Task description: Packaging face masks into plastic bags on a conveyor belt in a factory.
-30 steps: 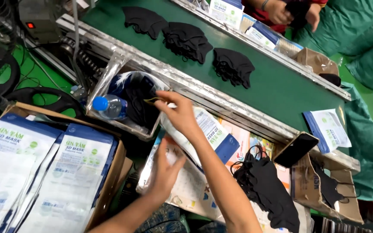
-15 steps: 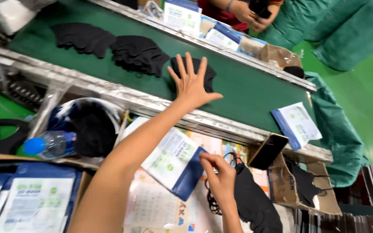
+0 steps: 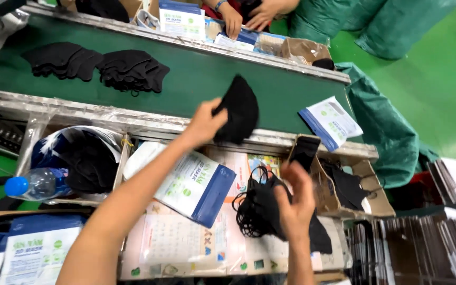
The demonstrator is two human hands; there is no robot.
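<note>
The left hand (image 3: 202,122) is reaching over the near rail of the green conveyor belt (image 3: 196,79), its fingers clamped on a stack of black masks (image 3: 237,110) that is hanging tilted above the belt's near edge. The right hand (image 3: 296,203) is hovering lower down at the bench (image 3: 175,248), fingers curled against a loose bundle of black masks (image 3: 262,208) with ear loops trailing — whether they are truly gripping it I cannot tell. Two more piles of black masks (image 3: 62,59) (image 3: 133,71) are lying on the belt towards its far left end, just beside each other. One white-and-blue flat pouch (image 3: 196,184) is lying on the bench between the two arms, under the left forearm; a second like pouch (image 3: 329,121) is resting at the belt's right end. One clear water bottle with a blue cap (image 3: 35,183) is lying on its side at the bench's left edge, beside a bag of black masks (image 3: 83,158). A small cardboard box (image 3: 352,187) holding more black masks is standing at the right corner. Across the belt, another person's hands (image 3: 249,16) are working among more white-and-blue pouches.
</note>
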